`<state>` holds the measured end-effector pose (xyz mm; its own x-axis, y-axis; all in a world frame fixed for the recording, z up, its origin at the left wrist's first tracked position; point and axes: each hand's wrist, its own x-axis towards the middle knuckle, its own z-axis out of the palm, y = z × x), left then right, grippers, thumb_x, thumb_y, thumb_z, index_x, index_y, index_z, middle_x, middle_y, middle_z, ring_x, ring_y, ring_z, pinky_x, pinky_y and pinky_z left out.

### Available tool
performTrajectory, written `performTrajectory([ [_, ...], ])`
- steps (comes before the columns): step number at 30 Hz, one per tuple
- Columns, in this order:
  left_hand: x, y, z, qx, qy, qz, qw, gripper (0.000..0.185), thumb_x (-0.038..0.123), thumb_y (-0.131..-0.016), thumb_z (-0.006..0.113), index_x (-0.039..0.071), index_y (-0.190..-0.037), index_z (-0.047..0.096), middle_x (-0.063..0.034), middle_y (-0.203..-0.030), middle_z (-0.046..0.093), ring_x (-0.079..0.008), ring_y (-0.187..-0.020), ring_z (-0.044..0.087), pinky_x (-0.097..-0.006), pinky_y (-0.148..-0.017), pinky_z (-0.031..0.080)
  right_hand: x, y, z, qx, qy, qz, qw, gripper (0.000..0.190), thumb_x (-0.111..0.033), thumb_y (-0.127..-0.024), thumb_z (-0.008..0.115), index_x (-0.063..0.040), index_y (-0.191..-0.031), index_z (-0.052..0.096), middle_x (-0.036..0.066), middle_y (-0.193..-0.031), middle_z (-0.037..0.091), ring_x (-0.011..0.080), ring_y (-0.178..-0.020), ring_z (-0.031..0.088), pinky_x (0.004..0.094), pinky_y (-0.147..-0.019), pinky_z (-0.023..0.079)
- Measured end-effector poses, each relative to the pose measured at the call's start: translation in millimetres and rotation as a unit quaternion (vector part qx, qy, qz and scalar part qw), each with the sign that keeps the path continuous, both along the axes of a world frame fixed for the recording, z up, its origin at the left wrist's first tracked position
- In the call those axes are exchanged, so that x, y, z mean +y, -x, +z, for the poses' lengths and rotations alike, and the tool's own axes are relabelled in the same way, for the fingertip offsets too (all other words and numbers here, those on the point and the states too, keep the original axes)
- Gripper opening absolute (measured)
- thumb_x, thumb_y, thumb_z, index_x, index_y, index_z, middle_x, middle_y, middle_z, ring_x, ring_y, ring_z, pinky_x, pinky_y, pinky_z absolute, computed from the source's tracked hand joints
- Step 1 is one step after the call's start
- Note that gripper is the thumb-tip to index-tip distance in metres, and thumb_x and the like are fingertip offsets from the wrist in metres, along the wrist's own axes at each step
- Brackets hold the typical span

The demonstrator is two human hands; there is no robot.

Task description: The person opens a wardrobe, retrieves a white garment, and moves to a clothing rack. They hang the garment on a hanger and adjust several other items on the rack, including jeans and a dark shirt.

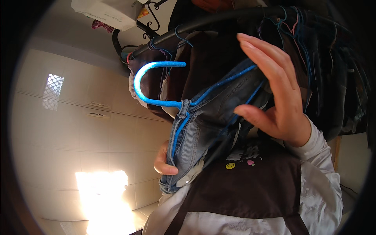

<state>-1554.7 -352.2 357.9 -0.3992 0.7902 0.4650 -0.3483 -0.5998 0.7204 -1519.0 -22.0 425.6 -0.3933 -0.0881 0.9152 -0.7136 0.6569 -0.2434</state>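
Note:
A pair of blue denim jeans (192, 141) hangs on a bright blue hanger (160, 102), whose hook curves out to the left past a belt loop. My left hand (165, 161) grips the waistband at its lower left; part of that hand is hidden behind the denim. My right hand (273, 88) is raised on the right, beside the far end of the hanger, with thumb and fingers apart and nothing held. The hanger's arms run up and right between dark folds of cloth towards this hand.
A dark metal rail (205, 22) curves across the top, with dark garments (326, 79) on thin hangers. A white bag (108, 11) is at upper left. Glossy tiles (120, 132) cover the left wall, with a bright glare low down. A brown apron (249, 188) covers my front.

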Motion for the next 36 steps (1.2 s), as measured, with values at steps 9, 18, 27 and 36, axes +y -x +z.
performTrajectory([
  [9, 17.8, -1.7, 11.2, -0.029, 0.069, -0.029, 0.997, 0.058, 0.003, -0.06, 0.061, -0.016, -0.114, 0.053, -0.0247, -0.108, 0.066, -0.0237, -0.095, 0.064, -0.03, -0.084, 0.051, -63.9, 37.0, 33.3, -0.055, 0.064, 0.042, 0.996, 0.069, -0.029, -0.065, 0.087, 0.003, -0.118, 0.056, 0.018, -0.109, 0.063, 0.0351, -0.096, 0.063, 0.0409, -0.083, 0.051],
  [18, 14.6, -22.3, 26.4, -0.173, 0.171, 0.104, 0.964, 0.066, 0.007, -0.045, 0.064, -0.018, -0.107, 0.062, -0.0225, -0.105, 0.07, -0.0289, -0.09, 0.069, -0.0305, -0.085, 0.052, -60.4, 45.9, 32.8, -0.021, 0.042, 0.023, 0.999, 0.05, -0.024, -0.064, 0.086, 0.003, -0.097, 0.061, 0.013, -0.088, 0.064, 0.031, -0.078, 0.063, 0.0369, -0.065, 0.052],
  [27, 14.7, 7.6, 17.0, -0.09, 0.118, -0.051, 0.988, 0.068, 0.014, -0.063, 0.066, -0.014, -0.123, 0.052, -0.0261, -0.117, 0.063, -0.0296, -0.106, 0.062, -0.0337, -0.097, 0.047, -80.0, 58.7, 19.8, -0.004, 0.111, 0.063, 0.992, 0.05, -0.025, -0.071, 0.083, 0.002, -0.104, 0.057, 0.015, -0.093, 0.063, 0.0346, -0.083, 0.061, 0.0406, -0.071, 0.052],
  [36, -28.1, 7.7, 41.5, -0.147, 0.098, -0.056, 0.983, 0.069, 0.016, -0.067, 0.066, -0.013, -0.127, 0.048, -0.0293, -0.118, 0.061, -0.0316, -0.108, 0.062, -0.0368, -0.095, 0.05, 12.9, 59.2, -24.1, -0.04, 0.368, 0.002, 0.929, 0.022, -0.012, -0.099, 0.057, 0.004, -0.113, 0.059, 0.007, -0.098, 0.063, 0.0119, -0.09, 0.058, 0.0235, -0.08, 0.046],
])
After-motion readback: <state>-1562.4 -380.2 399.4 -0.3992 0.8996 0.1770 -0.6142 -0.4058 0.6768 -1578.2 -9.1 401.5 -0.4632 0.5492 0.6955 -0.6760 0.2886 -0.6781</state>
